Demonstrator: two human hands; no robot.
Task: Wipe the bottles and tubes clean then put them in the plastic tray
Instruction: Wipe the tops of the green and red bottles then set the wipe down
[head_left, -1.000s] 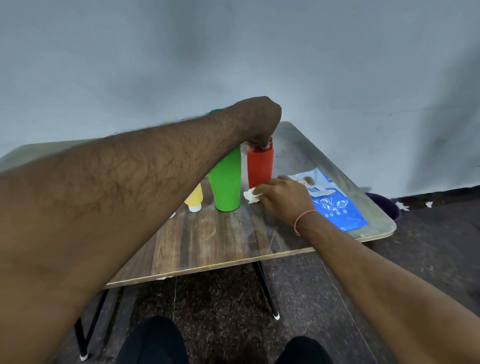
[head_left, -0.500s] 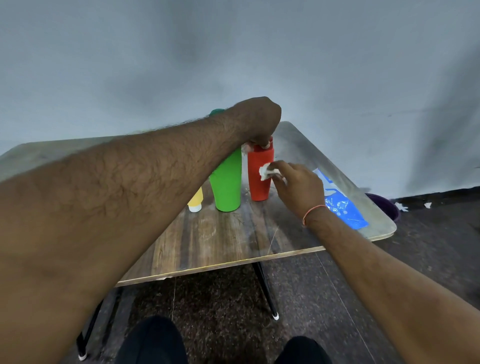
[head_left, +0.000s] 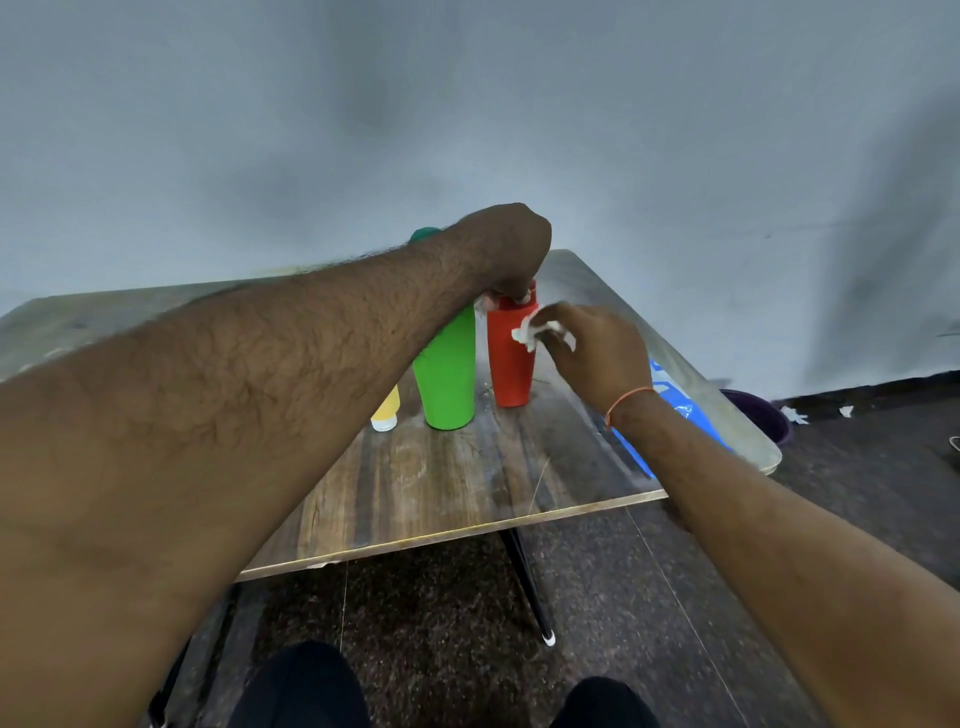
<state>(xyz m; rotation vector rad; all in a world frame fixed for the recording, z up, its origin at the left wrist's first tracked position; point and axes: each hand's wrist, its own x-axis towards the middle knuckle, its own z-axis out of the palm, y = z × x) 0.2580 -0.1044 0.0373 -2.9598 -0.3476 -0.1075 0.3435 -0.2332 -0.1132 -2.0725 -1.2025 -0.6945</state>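
The left hand (head_left: 506, 249) reaches across from the left with its knuckles up and its fingers curled down over the top of the red bottle (head_left: 511, 358), its grip clamped on the bottle's cap. The left forearm runs long and low across the front of the green bottle (head_left: 447, 374), hiding that bottle's upper part.

The right hand (head_left: 592, 351) comes in from the right, wrist bent, with an orange thread around the wrist. Its grip is closed on a crumpled white tissue (head_left: 540, 332), pinched between thumb and fingers, and the tissue is pressed against the upper right side of the red bottle, just under the cap.

The red bottle stands upright on the wooden desk (head_left: 441, 488), toward the far edge. The green bottle stands upright just beside it on the left, and a small yellow bottle (head_left: 387, 410) with a white cap stands cap-down a little further left, partly behind the forearm. A blue packet (head_left: 685, 415) lies flat on the desk to the right, mostly covered by the right wrist.
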